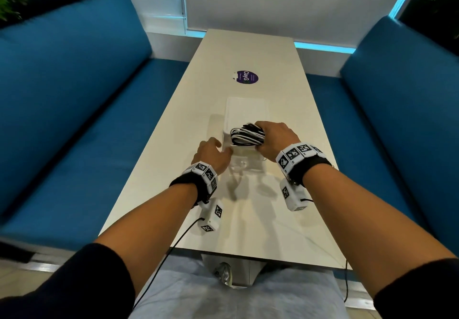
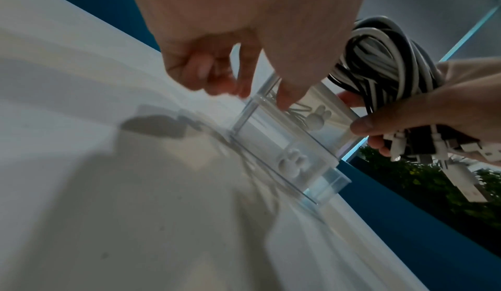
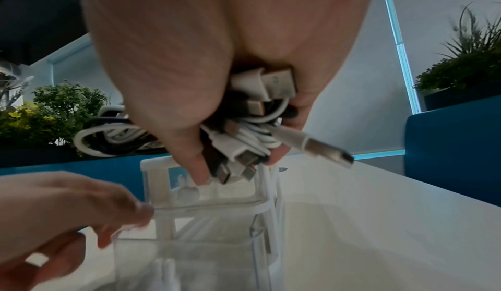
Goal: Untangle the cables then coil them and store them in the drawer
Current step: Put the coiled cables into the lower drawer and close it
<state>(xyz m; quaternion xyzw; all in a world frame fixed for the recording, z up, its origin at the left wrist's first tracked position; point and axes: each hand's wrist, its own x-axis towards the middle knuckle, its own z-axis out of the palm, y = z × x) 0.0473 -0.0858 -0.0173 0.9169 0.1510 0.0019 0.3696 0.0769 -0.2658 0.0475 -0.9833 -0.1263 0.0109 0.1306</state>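
Observation:
My right hand (image 1: 273,137) grips a coiled bundle of black and white cables (image 1: 247,134) just above a small clear plastic drawer (image 1: 246,162), which stands pulled out from its white-topped unit (image 1: 246,109). In the right wrist view the right hand (image 3: 233,167) clasps the cables (image 3: 244,141), and several plug ends stick out over the drawer's rim (image 3: 206,204). My left hand (image 1: 213,152) is at the drawer's left front corner, fingers loosely curled and touching the rim. The left wrist view shows my left hand (image 2: 252,90) on the drawer (image 2: 284,141), with the cables (image 2: 379,64) behind.
The drawer unit stands mid-way along a long white table (image 1: 248,219). A purple round sticker (image 1: 247,77) lies farther back. Blue sofas (image 1: 74,95) flank both long sides. Wires from my wrist cameras hang over the near table edge.

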